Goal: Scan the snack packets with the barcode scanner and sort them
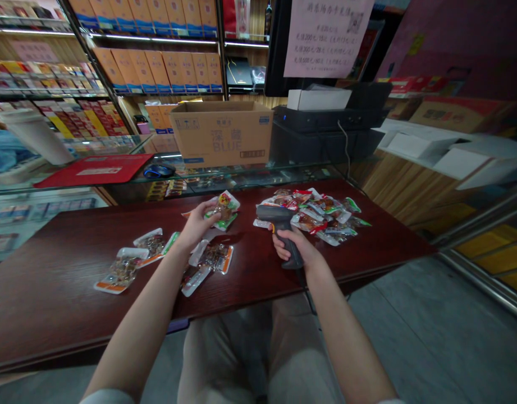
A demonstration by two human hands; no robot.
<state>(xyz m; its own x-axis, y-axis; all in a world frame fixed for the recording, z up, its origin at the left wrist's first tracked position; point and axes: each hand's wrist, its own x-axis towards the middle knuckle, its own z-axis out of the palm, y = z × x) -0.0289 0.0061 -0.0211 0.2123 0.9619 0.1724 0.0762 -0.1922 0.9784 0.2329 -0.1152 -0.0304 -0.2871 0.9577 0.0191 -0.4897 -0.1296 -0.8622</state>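
Here's my feed from the head camera: both hands are out over the dark red bench, and both are busy. My left hand has its fingers and thumb partly closed on the near edge of a green-and-white packet; whether that packet is clear of the wood, I can't tell. Over on my right, the right hand is wrapped round the grip of a dark handheld scanner, its head facing left, towards the packet. Just beyond the scanner sits a heaped pile of packets, red and green edges jumbled together. More loose packets lie left of my left forearm, and overlapping packets lie between the arms. Behind it all, on the glass counter, an open cardboard box and a blue-black mouse.
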